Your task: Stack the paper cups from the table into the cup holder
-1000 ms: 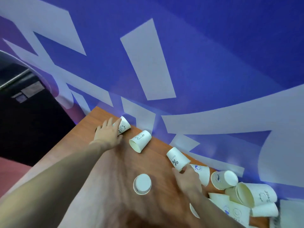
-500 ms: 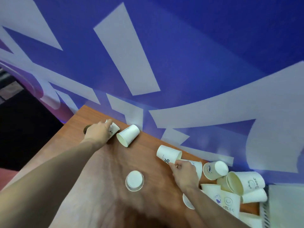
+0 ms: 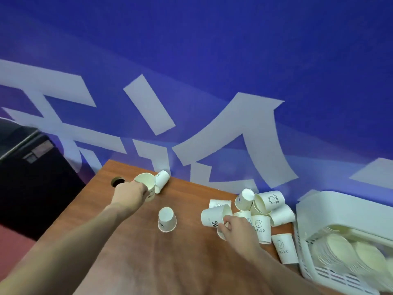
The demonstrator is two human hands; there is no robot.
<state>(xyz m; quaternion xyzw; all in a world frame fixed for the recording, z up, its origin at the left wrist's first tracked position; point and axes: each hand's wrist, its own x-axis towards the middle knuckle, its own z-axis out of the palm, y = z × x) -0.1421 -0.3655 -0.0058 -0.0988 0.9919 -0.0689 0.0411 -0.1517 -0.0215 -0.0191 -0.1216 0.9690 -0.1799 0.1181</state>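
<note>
Two paper cups are already in your hands. Your left hand [image 3: 129, 193] is gripping a cup [image 3: 146, 185] with its mouth tilted up and toward you, the fingers curled round its wall, and another cup [image 3: 161, 180] is lying on its side just beyond them, touching it. Your right hand [image 3: 235, 225] is pinching the rim of the "%" cup [image 3: 212, 217], whose long axis is lying roughly level, base pointing left and mouth toward your fingers. An upside-down cup [image 3: 167, 219] is standing on the table [image 3: 187, 262] between your hands. Right of your right fingers a heap of cups [image 3: 263, 211] is lying at mixed angles, and past it the white cup holder [image 3: 331, 241] is sitting with stacks inside. These cups are probably very light and thin-walled, so they will likely crush; hold them gently round the wall near the stiffer rim.
</note>
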